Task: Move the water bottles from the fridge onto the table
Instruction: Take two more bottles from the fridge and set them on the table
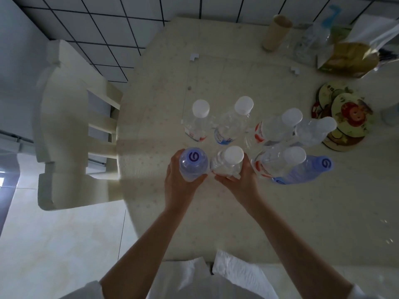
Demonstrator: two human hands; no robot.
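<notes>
Here, my left hand (pixel 180 186) wraps the blue-capped bottle (pixel 192 164), my right hand (pixel 239 180) grips the white-capped bottle (pixel 228 162) just beside it. Both stand upright on the table (pixel 280 212); six more bottles (pixel 278 126) cluster behind and rightward.

a home dining corner: tiled wall (pixel 103 22), table (pixel 216 72), chair (pixel 64 104).

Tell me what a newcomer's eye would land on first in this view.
First, the two hands at the centre: the left hand grips a blue-capped bottle and the right hand grips a white-capped bottle, side by side on the table. Around them stands a cluster of six more bottles, with cartoon coasters at the right.
</notes>
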